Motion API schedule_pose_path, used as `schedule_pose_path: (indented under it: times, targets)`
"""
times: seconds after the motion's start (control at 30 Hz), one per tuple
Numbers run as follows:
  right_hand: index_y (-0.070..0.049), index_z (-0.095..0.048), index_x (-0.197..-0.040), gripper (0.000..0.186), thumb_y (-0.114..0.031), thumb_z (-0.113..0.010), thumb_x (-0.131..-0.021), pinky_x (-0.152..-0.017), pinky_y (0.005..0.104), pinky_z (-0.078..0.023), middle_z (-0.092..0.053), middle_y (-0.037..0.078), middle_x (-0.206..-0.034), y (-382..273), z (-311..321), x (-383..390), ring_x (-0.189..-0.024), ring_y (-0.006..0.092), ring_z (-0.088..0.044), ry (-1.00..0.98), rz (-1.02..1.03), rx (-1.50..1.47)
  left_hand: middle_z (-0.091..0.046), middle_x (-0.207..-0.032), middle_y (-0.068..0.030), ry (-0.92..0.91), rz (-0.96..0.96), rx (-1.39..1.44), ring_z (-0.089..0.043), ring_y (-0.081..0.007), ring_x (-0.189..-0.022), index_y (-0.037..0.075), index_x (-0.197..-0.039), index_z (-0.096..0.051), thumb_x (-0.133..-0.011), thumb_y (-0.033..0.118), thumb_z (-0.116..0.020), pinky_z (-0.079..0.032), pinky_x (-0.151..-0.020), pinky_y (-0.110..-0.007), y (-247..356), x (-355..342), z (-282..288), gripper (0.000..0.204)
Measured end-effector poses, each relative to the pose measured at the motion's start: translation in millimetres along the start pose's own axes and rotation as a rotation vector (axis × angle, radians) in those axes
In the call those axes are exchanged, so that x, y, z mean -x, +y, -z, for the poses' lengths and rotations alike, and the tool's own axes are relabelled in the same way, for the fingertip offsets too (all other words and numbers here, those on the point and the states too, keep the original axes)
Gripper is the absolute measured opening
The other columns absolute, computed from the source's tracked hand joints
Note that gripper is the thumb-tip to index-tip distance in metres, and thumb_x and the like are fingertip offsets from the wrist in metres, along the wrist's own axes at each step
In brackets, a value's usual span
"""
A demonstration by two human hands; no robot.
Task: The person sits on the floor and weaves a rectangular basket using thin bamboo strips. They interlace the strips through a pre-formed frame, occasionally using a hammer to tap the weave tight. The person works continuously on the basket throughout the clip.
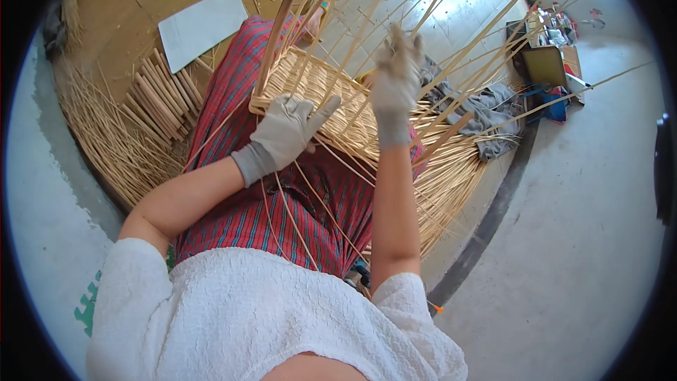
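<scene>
A half-woven wicker basket (303, 74) lies across my lap, on the red striped cloth (233, 92) over my legs. Long loose stakes fan out from its weave, some upward and some back toward my body. My left hand (285, 131), in a pale work glove, grips the basket's near left edge with the thumb stretched along it. Above the basket's right side my right hand (397, 78), gloved too, is raised among the stakes. Motion smears its fingers, so whether they hold a strand is unclear. A flat wooden slat (275, 42) stands up at the basket's left end.
Loose canes (444, 191) lie right of my lap, beside a crumpled grey cloth (486, 113). At left are a stack of short sticks (162, 95), a white board (204, 26) and a heap of thin strands (106, 134). Boxes (546, 67) stand far right.
</scene>
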State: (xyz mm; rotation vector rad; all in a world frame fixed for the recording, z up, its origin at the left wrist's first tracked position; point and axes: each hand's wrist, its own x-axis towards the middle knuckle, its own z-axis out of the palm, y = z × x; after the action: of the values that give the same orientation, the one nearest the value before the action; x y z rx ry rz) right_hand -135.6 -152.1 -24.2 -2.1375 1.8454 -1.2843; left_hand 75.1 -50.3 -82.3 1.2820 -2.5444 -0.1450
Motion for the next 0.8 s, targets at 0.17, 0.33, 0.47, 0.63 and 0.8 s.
schedule_pose_path:
  times: [0.17,0.33,0.47,0.63,0.8]
  targets:
    - [-0.006,-0.049,-0.157,0.060,-0.003,-0.063,-0.099,-0.116,0.0410,-0.042,-0.062,0.017,-0.142,-80.7,0.9,17.5,-0.132,0.0288,-0.058,-0.004,-0.041,-0.220,-0.063,-0.102,-0.0088,0.084,0.053,-0.194,-0.064,-0.0244,-0.105,0.021,-0.161,-0.045,-0.095,0.023,-0.062,-0.045,-0.101,-0.047,1.7,4.9,-7.6,0.069]
    - [-0.003,-0.057,-0.150,0.051,-0.007,-0.067,-0.100,-0.104,0.0392,-0.053,-0.067,0.017,-0.142,-32.4,85.5,190.8,-0.121,0.0279,-0.068,-0.129,-0.489,0.082,-0.064,-0.111,-0.0079,0.102,-0.005,-0.016,-0.063,-0.0259,-0.109,0.030,-0.139,-0.064,-0.095,0.023,-0.059,-0.042,-0.108,-0.048,-6.7,0.3,-10.2,0.044]
    - [-0.003,-0.060,-0.146,0.053,-0.020,-0.072,-0.098,-0.105,0.0414,-0.051,-0.069,0.018,-0.134,-81.2,95.5,170.1,-0.120,0.0292,-0.066,-0.036,-0.366,-0.002,-0.064,-0.127,-0.0129,0.161,-0.023,0.367,-0.059,-0.0313,-0.126,0.023,-0.138,-0.066,-0.091,0.013,-0.069,-0.042,-0.114,-0.048,-13.9,-4.4,38.2,0.048]
    - [-0.004,-0.061,-0.144,0.076,-0.055,-0.075,-0.089,-0.118,0.0526,-0.037,-0.069,0.015,-0.130,-91.0,61.8,109.5,-0.133,0.0340,-0.057,-0.112,0.243,0.439,-0.062,-0.144,-0.0118,0.261,0.065,0.286,-0.046,-0.0326,-0.148,0.012,-0.149,-0.056,-0.092,0.010,-0.068,-0.025,-0.129,-0.054,-57.4,8.6,114.5,0.059]
    - [-0.002,-0.063,-0.138,0.086,-0.068,-0.071,-0.083,-0.118,0.0566,-0.035,-0.069,0.014,-0.127,-76.5,8.6,97.9,-0.132,0.0356,-0.057,-0.048,0.191,0.520,-0.058,-0.150,-0.0109,0.207,0.009,-0.127,-0.040,-0.0370,-0.153,0.009,-0.151,-0.053,-0.085,0.018,-0.072,-0.012,-0.131,-0.062,-55.0,-0.3,80.8,0.069]
